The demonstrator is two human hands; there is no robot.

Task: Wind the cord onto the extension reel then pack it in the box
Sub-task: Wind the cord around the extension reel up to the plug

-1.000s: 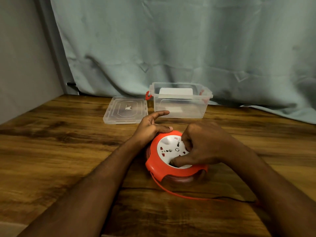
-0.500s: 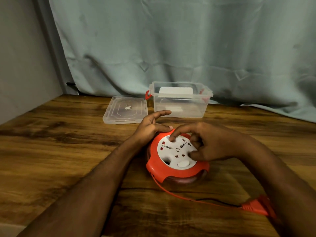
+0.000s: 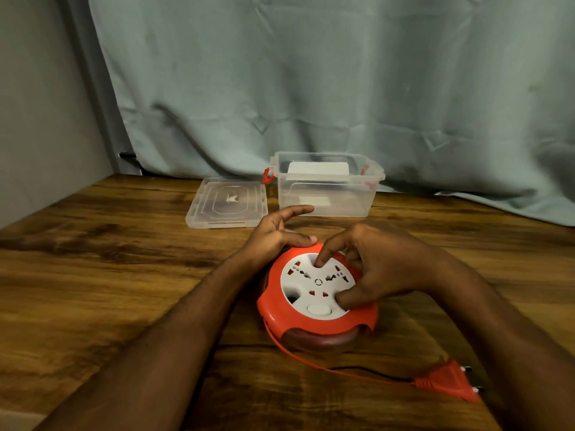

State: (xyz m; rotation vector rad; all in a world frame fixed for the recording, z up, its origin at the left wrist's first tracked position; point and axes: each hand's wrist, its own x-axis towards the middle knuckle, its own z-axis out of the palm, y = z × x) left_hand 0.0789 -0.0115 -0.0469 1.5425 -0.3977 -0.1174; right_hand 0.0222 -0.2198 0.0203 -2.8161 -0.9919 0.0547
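Winding looks close to finished but not done: a short run of orange cord [image 3: 342,370] trails from the extension reel [image 3: 317,297] across the desk [image 3: 109,290] to the plug [image 3: 448,381], which lies near the right forearm. The reel sits flat on the desk, in front of the clear box [image 3: 326,188]. The left hand [image 3: 273,237] steadies the reel's far rim, thumb pressed on the casing and index finger extended. The right hand [image 3: 373,269] has its curled index fingertip and thumb set into recesses of the white socket face, a turning grip. The box stands open, its lid [image 3: 227,203] lying just beside it; packing is yet to come.
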